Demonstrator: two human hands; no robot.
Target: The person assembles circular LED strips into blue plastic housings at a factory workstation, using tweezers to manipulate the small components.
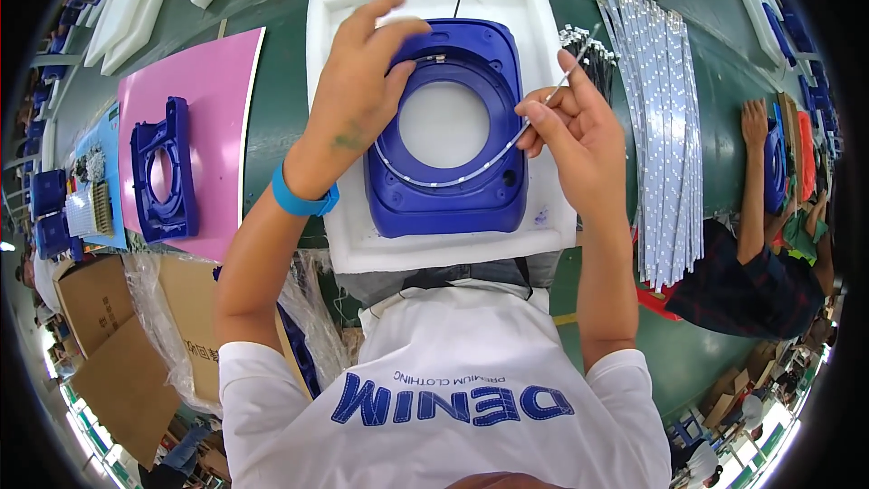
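A blue plastic housing with a round opening lies on a white foam tray in front of me. A thin white LED strip curves along the lower part of its ring-shaped recess, and its free end rises to the right. My right hand pinches that strip between thumb and fingers, over the housing's right edge. At the upper left of the ring is my left hand, fingers spread, the thumb at the recess wall. A small connector piece shows at the ring's top.
Many LED strips lie to the right, beside a bundle of black wires with white ends. On the left, another blue part rests on a pink board. A co-worker's arm is at the far right. Cardboard stands lower left.
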